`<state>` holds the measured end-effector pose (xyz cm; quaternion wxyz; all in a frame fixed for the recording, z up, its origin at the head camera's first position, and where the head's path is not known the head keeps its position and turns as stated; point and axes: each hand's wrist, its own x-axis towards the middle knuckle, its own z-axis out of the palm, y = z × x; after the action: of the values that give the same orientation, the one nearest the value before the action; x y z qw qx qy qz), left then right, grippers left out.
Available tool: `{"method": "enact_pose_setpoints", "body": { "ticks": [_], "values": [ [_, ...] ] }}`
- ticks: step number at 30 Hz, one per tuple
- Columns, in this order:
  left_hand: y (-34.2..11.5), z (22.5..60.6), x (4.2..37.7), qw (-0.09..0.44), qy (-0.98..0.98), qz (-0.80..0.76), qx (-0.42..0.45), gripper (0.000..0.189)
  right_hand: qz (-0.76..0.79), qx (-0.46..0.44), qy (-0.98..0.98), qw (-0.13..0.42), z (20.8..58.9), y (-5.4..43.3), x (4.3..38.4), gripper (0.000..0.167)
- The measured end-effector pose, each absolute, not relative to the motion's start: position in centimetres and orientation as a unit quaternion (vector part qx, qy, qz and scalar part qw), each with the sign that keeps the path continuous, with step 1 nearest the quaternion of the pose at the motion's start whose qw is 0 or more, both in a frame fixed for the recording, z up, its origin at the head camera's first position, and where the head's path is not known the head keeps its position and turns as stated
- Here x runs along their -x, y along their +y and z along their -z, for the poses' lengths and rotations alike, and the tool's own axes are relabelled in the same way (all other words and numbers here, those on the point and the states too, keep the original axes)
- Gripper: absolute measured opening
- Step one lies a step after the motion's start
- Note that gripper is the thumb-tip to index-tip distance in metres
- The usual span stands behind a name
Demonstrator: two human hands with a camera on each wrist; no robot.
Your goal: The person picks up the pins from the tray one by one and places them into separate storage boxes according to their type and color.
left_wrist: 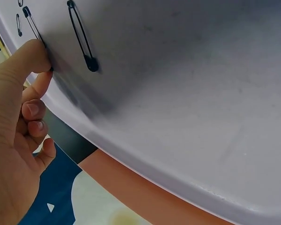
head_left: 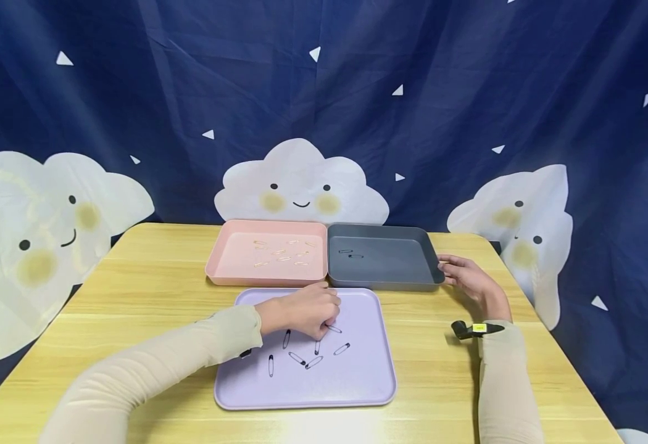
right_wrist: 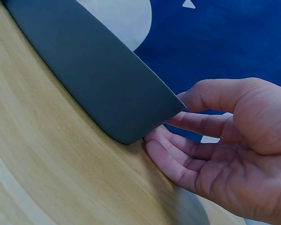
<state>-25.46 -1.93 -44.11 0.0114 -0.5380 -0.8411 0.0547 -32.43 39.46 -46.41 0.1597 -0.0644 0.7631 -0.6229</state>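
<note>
Several dark safety pins (head_left: 296, 357) lie scattered on the lilac tray (head_left: 357, 388). Over its far half, my left hand (head_left: 310, 309) pinches a dark safety pin (left_wrist: 32, 22) between thumb and index finger; the thumb covers part of it, and the other fingers curl loosely. Another safety pin (left_wrist: 82, 37) lies close by on the tray. My right hand (head_left: 471, 280) holds the right end of the dark grey tray (head_left: 390, 285), with the thumb at the rim and the fingers against the outer wall. Two dark safety pins (head_left: 355, 256) lie inside that tray.
A pink tray (head_left: 224, 271) with several gold-coloured pins (head_left: 282, 259) stands against the grey tray's left side. All three trays sit on a wooden table (head_left: 152, 296). Behind the table hangs a dark blue curtain (head_left: 268, 80) with clouds and white triangles.
</note>
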Motion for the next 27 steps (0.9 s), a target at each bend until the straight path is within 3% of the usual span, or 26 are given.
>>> {"method": "enact_pose_setpoints", "body": {
  "ticks": [12, 27],
  "values": [
    [-1.96, 44.00, 25.61, 0.005, -0.848, -0.040, 0.528, 0.013, 0.618, 0.063, 0.767, 0.160, 46.34, 39.39, 32.47, 0.059],
    [-2.00, 44.46, 25.70, 0.049, -0.842, -0.056, 0.535, 0.010, 0.617, 0.067, 0.768, 0.159, 46.44, 39.54, 32.48, 0.059]
  ]
}}
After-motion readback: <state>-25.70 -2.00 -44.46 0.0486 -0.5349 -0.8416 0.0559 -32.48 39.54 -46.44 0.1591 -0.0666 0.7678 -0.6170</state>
